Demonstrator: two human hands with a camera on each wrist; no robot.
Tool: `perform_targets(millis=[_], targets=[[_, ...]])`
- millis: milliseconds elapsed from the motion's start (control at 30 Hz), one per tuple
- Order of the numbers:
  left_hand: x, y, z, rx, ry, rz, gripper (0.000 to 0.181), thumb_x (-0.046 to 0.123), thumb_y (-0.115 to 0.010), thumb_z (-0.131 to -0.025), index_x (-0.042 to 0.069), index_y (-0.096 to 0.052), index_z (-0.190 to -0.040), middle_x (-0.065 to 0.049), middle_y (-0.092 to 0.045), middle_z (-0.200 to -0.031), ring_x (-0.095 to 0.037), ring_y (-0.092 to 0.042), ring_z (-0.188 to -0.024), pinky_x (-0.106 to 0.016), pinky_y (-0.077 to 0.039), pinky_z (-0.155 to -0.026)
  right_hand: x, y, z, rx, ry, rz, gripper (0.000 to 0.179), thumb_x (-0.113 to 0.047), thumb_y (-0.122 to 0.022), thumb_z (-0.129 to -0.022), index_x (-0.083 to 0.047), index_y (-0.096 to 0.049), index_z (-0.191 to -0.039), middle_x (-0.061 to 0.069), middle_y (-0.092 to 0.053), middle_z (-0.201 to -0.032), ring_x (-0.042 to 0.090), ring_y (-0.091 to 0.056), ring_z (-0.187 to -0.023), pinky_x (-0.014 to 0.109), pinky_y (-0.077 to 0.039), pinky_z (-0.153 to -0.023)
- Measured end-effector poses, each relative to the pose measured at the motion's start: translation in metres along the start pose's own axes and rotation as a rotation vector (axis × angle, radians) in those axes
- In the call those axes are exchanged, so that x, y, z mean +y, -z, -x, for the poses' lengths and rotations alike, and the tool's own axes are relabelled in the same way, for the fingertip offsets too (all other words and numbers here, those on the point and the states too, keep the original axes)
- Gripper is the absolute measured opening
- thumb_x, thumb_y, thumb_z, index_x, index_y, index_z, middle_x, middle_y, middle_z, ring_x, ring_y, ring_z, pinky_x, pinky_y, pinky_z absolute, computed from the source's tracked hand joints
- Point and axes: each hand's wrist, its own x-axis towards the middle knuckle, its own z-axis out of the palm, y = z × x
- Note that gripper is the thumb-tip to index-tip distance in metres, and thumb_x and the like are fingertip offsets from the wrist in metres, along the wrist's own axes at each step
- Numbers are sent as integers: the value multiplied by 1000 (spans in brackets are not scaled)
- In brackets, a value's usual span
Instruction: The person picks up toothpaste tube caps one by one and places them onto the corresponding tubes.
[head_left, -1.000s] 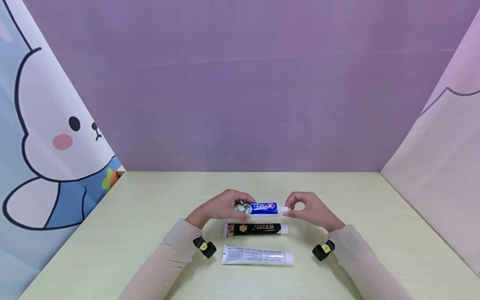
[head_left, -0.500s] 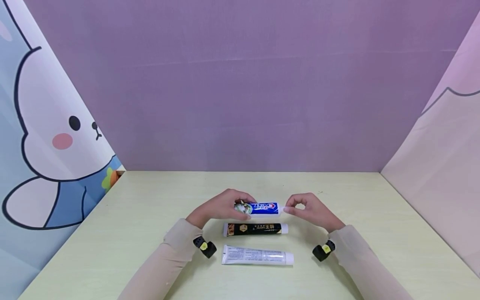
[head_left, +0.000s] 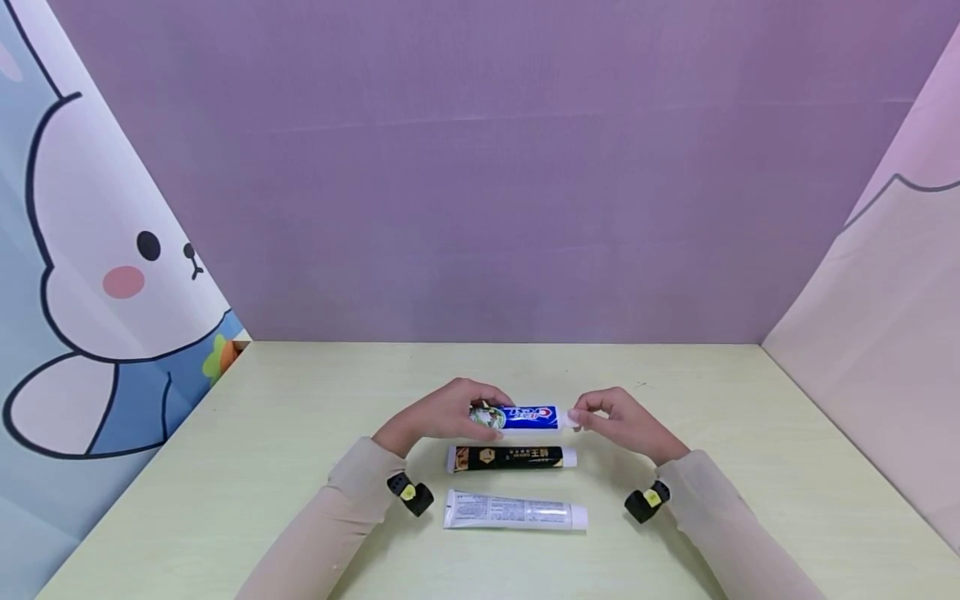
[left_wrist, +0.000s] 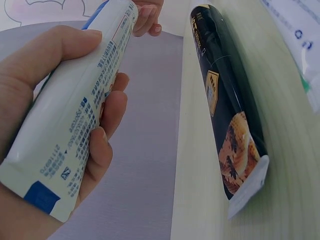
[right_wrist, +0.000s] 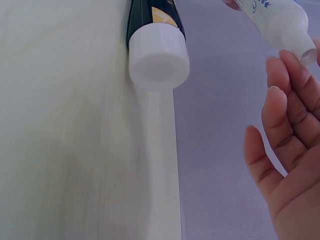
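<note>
My left hand [head_left: 450, 410] grips a blue-and-white toothpaste tube [head_left: 531, 417] by its flat-end half, the thumb on one side and the fingers curled round the other. In the left wrist view the tube's white printed back [left_wrist: 75, 115] faces the camera. At the tube's right end, my right hand [head_left: 618, 419] pinches the small white cap [right_wrist: 300, 46] between thumb and fingertips. The remaining right fingers are loosely bent in the right wrist view. Closest to the held tube, a black toothpaste tube [head_left: 510, 458] lies on the table, its white cap pointing right.
A white toothpaste tube [head_left: 514, 512] with fine print lies nearer the body, roughly parallel to the black one. The pale wooden table [head_left: 300, 392] ends at a purple backdrop [head_left: 495, 208]. Printed cloth panels, one with a cartoon rabbit [head_left: 120, 250], stand at both sides.
The right thumb and fingertips have shifted round the cap, the thumb now higher and the finger loop narrower. The left hand and its tube have stayed in place.
</note>
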Motion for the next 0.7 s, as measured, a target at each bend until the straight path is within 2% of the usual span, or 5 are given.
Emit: perform_targets(millis=[167,300,500,700], targets=[[1,1,0,7,-5,7,40,17,-73,-80,10,-63,-118,2,-65,-108,-8,-58,-89,-24,-49,-79,1,-1,1,14,4,-5,17,-19,-58,-94,-5,-65,-88,14,-64,-89,12,-55,-80,31,-46,-77],[2,2,1,13,-4,15,40,18,-73,-80,10,-64,-118,0,-65,-109,-10,-57,-90,-24,-48,-80,3,-1,1,49,11,11,10,-22,-67,-88,-13,-65,-91,3,-64,-97,14,-56,-84,35,-46,-80],[4,2,2,14,6,0,39,17,-73,-80,10,-64,-118,1,-65,-108,-10,-57,-90,-24,-47,-80,1,-1,1,86,39,29,18,-20,-74,-81,-18,-62,-95,-2,-63,-97,17,-57,-86,43,-46,-82],[3,2,1,16,15,-10,39,18,-73,-81,11,-64,-118,1,-65,-110,-9,-57,-91,-25,-47,-82,-2,-1,2,108,56,31,19,-18,-76,-80,-16,-62,-93,-2,-62,-94,15,-57,-85,38,-46,-83]])
